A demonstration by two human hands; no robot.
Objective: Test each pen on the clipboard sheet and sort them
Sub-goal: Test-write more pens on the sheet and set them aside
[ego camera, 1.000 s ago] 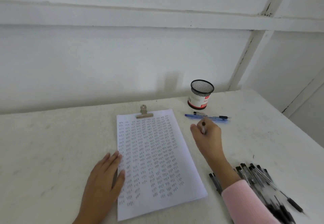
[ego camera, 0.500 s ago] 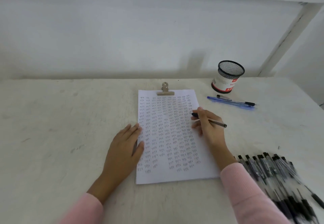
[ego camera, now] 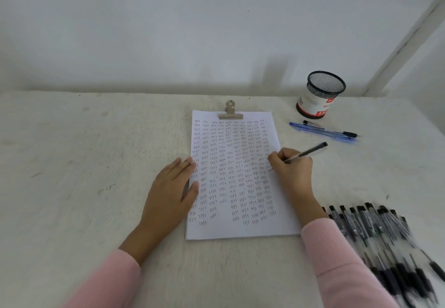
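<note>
Clipboard sheet [ego camera: 240, 232] is laid flat at the centre of the surface [ego camera: 72, 163], long side running 12 to 6 o'clock. It is held at its 12 o'clock edge by a metal clip [ego camera: 230, 113]. The white paper is covered almost fully with columns of small handwritten "test" marks; a blank strip is left along the 6 o'clock edge.

Left hand [ego camera: 171, 192] is laid palm-down at the sheet's 9 o'clock edge. The fingers are straight and close together, with fingertips and thumb resting on the paper margin and nothing gripped.

Right hand [ego camera: 292, 169] is placed at the sheet's 3 o'clock edge. Its fingers are curled and a pen [ego camera: 310, 151] is pinched between them. The pen has a clear barrel and dark end, is tilted and its back end is pointed to 2 o'clock. The writing tip is mostly hidden by the hand, so contact with the paper cannot be confirmed.

A pile of pens [ego camera: 368, 225] with black caps and clear barrels is spread at 4 o'clock from the sheet, just beside the right sleeve [ego camera: 337, 259]. It is blurred toward the frame edge and a count cannot be given.

A black mesh cup [ego camera: 320, 94] with a red-and-white label stands upright at 2 o'clock. Just in front of it, a blue pen [ego camera: 313, 130] and a black pen [ego camera: 337, 131] lie side by side, touching
</note>
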